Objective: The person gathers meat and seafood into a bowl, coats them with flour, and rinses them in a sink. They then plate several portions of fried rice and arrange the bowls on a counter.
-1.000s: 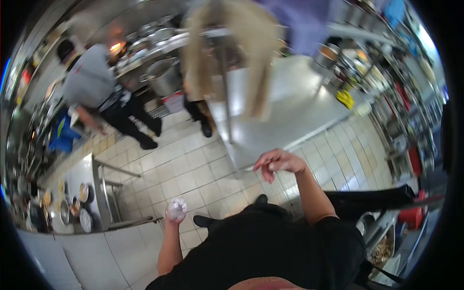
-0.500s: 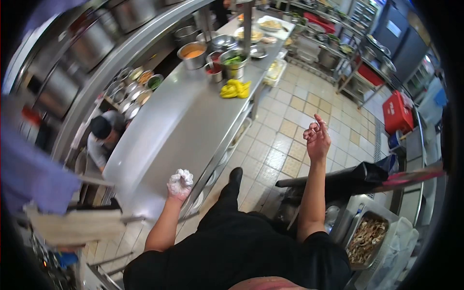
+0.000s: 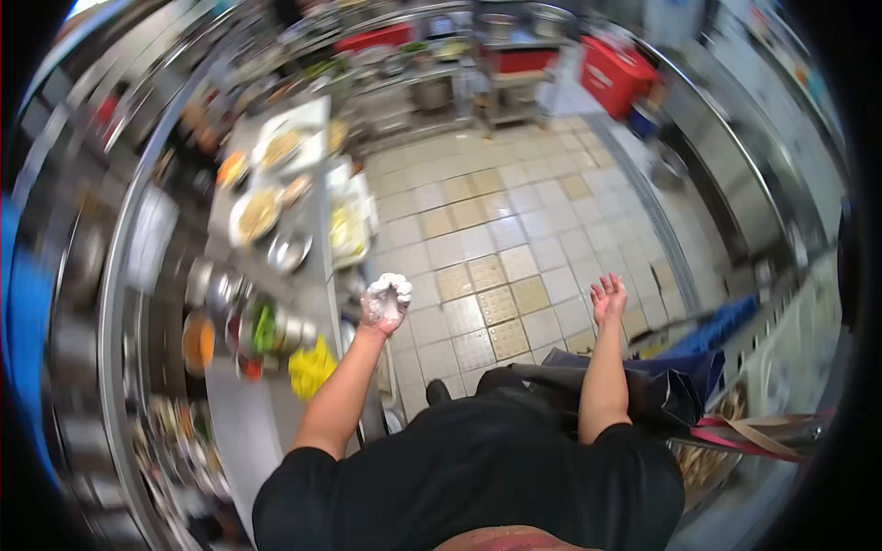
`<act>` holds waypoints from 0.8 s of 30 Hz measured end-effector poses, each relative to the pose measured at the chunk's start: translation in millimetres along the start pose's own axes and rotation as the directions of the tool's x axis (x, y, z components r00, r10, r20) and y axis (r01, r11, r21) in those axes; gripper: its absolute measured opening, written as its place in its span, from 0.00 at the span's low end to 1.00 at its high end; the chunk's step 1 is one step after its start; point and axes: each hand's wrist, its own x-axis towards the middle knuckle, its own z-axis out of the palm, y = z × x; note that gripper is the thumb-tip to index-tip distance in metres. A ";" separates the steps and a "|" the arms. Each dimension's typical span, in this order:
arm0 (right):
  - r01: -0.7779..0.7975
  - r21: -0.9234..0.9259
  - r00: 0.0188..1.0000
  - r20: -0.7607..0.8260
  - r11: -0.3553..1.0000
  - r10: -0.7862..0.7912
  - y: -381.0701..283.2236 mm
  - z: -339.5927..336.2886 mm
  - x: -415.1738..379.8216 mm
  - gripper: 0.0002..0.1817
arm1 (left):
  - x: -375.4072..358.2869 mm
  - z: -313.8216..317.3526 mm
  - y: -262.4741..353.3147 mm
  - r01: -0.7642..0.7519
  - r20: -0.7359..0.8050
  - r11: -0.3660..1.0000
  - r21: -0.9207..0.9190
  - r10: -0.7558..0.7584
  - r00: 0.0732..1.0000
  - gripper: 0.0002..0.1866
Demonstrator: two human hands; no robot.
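Note:
My left hand [image 3: 386, 304] is raised palm up beside the long steel counter, its curled fingers thickly coated in white, flour-like powder. A hollow shows between fingers and palm, with no separate object in it. My right hand [image 3: 608, 300] is held out over the tiled floor, palm up, its fingers loosely bent and apart, touching nothing. Nearest to my left hand on the counter are a crumpled yellow cloth [image 3: 313, 368] and a blurred pot with green contents [image 3: 265, 329]. Behind the cloth stands a pot of orange liquid [image 3: 197, 342].
Tiled floor [image 3: 473, 243] stretches ahead, with the counter [image 3: 243, 413] along my left. Plates of food [image 3: 256, 217] and a steel bowl [image 3: 289, 250] lie farther along it. A red box [image 3: 617, 75] stands at the back right. Dark sheeting [image 3: 657, 386] hangs near my right forearm.
My view and body have turned right and moved forward along the counter. The yellow cloth and pots now lie on my left. Both hands remain raised; my right hand sits lower in view.

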 end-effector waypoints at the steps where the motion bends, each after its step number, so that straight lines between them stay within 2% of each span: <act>1: 0.028 0.065 0.999 -0.042 0.998 -0.025 -7.9 -18.0 10.8 0.25 | 43.7 0.1 -2.8 0.043 -0.009 0.999 0.018 -0.043 0.999 0.04; 2: 0.058 0.125 0.996 -0.080 0.990 -0.049 -12.5 -32.6 26.1 0.25 | 90.0 4.9 -3.4 0.096 0.043 0.992 0.085 -0.100 0.994 0.04; 4: 0.124 0.229 0.983 -0.161 0.965 -0.088 -24.6 -52.9 57.2 0.27 | 176.7 -17.2 -1.0 0.100 0.054 0.987 0.129 -0.108 0.993 0.05; 6: 0.191 0.288 0.965 -0.232 0.938 -0.125 -36.8 -73.5 88.8 0.26 | 245.1 -39.2 5.2 0.080 -0.072 0.976 0.204 -0.067 0.995 0.05; 7: 0.220 0.316 0.958 -0.248 0.923 -0.143 -40.7 -81.3 114.5 0.26 | 275.9 -60.0 10.8 0.059 -0.053 0.966 0.251 -0.047 0.997 0.05; 8: 0.213 0.359 0.947 -0.304 0.909 -0.102 -42.0 -92.9 137.4 0.24 | 296.4 -76.9 14.7 0.061 -0.162 0.946 0.319 -0.009 0.987 0.07; 9: 0.185 0.366 0.934 -0.354 0.912 -0.048 -41.7 -109.3 160.7 0.22 | 308.2 -90.7 11.9 0.008 -0.260 0.911 0.413 0.110 0.959 0.08; 10: 0.157 0.374 0.914 -0.405 0.914 0.008 -43.5 -125.4 181.0 0.21 | 314.0 -114.1 15.1 0.024 -0.431 0.885 0.465 0.203 0.879 0.10; 11: 0.146 0.382 0.895 -0.444 0.912 0.043 -50.0 -137.3 199.7 0.21 | 316.6 -132.6 18.8 0.087 -0.535 0.854 0.513 0.239 0.810 0.12; 12: 0.132 0.397 0.873 -0.480 0.908 0.083 -55.0 -144.3 217.0 0.21 | 315.0 -166.3 34.3 0.138 -0.485 0.787 0.602 0.223 0.845 0.14; 13: 0.125 0.410 0.849 -0.515 0.904 0.116 -63.6 -147.6 233.5 0.21 | 316.1 -176.0 43.6 0.229 -0.556 0.818 0.527 0.128 0.821 0.15; 14: 0.131 0.418 0.857 -0.504 0.899 0.110 -80.0 -155.8 250.5 0.21 | 323.3 -190.1 37.7 0.218 -0.565 0.808 0.547 0.164 0.809 0.16; 15: 0.138 0.423 0.863 -0.495 0.896 0.100 -92.2 -157.8 265.4 0.21 | 328.0 -187.8 28.0 0.161 -0.573 0.865 0.475 0.165 0.803 0.17; 17: 0.154 0.392 0.864 -0.499 0.907 0.069 -126.2 -158.5 292.7 0.20 | 343.1 -192.1 23.4 0.306 -0.454 0.713 0.632 0.020 0.891 0.19; 18: 0.162 0.359 0.862 -0.505 0.919 0.045 -146.4 -159.7 306.3 0.20 | 356.8 -187.8 12.8 0.343 -0.462 0.677 0.651 -0.005 0.887 0.18; 21: 0.194 0.298 0.835 -0.551 0.935 0.002 -206.9 -175.1 360.8 0.19 | 442.8 -188.1 -33.8 0.450 -0.554 0.620 0.643 -0.030 0.832 0.15; 24: 0.227 0.271 0.775 -0.632 0.936 -0.005 -253.3 -205.0 416.4 0.15 | 574.1 -201.8 -97.0 0.516 -0.590 0.544 0.661 -0.048 0.806 0.12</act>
